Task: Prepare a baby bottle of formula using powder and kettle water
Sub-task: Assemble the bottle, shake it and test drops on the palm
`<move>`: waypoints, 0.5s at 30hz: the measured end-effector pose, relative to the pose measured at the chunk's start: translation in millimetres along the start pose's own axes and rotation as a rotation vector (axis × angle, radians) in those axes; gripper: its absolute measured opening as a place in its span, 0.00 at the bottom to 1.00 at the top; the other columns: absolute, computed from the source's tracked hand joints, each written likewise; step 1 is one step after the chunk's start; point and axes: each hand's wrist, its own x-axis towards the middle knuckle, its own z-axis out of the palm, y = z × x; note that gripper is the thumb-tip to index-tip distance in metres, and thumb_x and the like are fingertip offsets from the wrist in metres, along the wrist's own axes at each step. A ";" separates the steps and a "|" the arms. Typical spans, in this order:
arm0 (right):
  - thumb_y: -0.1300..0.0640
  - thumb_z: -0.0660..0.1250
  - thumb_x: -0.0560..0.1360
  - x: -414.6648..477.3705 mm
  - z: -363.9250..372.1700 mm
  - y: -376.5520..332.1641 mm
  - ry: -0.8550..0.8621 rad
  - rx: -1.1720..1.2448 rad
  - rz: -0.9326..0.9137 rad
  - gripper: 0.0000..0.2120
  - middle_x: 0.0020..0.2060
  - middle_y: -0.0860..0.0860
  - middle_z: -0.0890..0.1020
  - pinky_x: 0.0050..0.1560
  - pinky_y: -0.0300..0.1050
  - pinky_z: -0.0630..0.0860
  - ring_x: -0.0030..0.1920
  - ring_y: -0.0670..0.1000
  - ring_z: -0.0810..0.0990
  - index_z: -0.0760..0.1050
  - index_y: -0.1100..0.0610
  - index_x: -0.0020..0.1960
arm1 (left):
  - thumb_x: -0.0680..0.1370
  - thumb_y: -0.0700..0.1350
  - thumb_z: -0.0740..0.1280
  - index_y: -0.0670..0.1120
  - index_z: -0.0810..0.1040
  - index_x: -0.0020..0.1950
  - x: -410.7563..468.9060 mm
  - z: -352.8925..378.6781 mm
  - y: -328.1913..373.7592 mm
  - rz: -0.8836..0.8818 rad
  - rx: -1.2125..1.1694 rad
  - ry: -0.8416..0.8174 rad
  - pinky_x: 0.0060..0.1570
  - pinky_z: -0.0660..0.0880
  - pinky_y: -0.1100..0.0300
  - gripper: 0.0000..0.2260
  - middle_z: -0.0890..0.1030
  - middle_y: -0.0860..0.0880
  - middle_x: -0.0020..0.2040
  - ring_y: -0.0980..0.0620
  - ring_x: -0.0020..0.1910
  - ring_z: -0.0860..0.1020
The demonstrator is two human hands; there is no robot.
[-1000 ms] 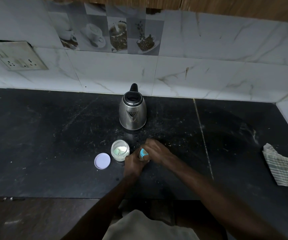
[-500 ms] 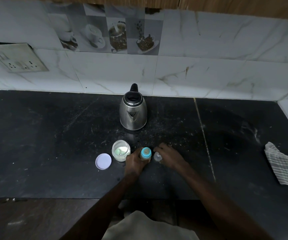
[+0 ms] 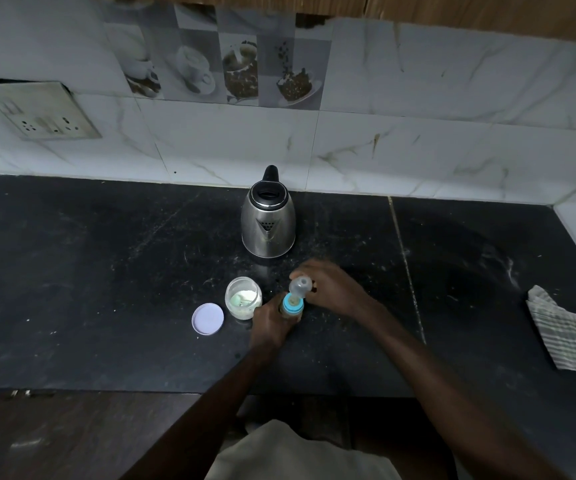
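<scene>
A home kitchen: black stone counter (image 3: 106,289), tiled backsplash (image 3: 418,116), electric kettle (image 3: 267,220).

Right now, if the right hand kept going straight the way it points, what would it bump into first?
Probably the baby bottle that the left hand grips: the right hand, pinching the clear cap, points left at its blue top. The powder jar lies beyond. Height is hard to judge.

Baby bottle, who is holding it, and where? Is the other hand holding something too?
The left hand grips the baby bottle round its body, below the blue ring. The right hand holds the clear cap by its side.
</scene>
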 end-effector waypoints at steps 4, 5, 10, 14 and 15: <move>0.60 0.76 0.70 3.6 -10.8 10.7 0.035 0.039 0.075 0.20 0.57 0.52 0.84 0.59 0.47 0.77 0.56 0.51 0.81 0.83 0.54 0.62 | 0.71 0.51 0.79 0.56 0.81 0.62 -0.3 -0.6 1.2 0.016 0.024 -0.012 0.50 0.72 0.75 0.20 0.84 0.59 0.51 0.72 0.49 0.79; 0.59 0.77 0.70 3.3 -15.4 11.2 0.029 0.057 0.082 0.20 0.57 0.51 0.84 0.58 0.46 0.77 0.55 0.50 0.81 0.83 0.54 0.63 | 0.71 0.51 0.79 0.56 0.81 0.62 -0.5 0.4 0.7 0.016 0.020 -0.010 0.51 0.74 0.72 0.20 0.84 0.59 0.51 0.70 0.50 0.80; 0.59 0.75 0.69 2.8 -2.8 0.5 -0.144 0.025 -0.013 0.18 0.55 0.48 0.84 0.57 0.44 0.78 0.54 0.47 0.82 0.84 0.51 0.59 | 0.72 0.50 0.78 0.57 0.81 0.51 -2.0 -0.6 4.7 0.032 0.045 0.004 0.42 0.72 0.71 0.11 0.84 0.57 0.42 0.65 0.44 0.81; 0.62 0.75 0.67 2.8 18.6 -4.2 -0.235 -0.084 -0.004 0.20 0.55 0.49 0.83 0.56 0.50 0.79 0.54 0.50 0.81 0.83 0.50 0.58 | 0.72 0.46 0.79 0.59 0.79 0.48 -5.0 -2.1 4.8 0.050 0.019 0.015 0.38 0.71 0.75 0.13 0.83 0.60 0.39 0.70 0.42 0.80; 0.63 0.75 0.67 4.1 21.0 -5.1 -0.230 -0.105 0.005 0.20 0.55 0.50 0.83 0.55 0.52 0.79 0.54 0.51 0.82 0.83 0.51 0.58 | 0.72 0.46 0.79 0.58 0.79 0.49 -4.8 -1.5 3.8 0.048 0.020 0.012 0.38 0.71 0.75 0.12 0.83 0.60 0.39 0.69 0.42 0.81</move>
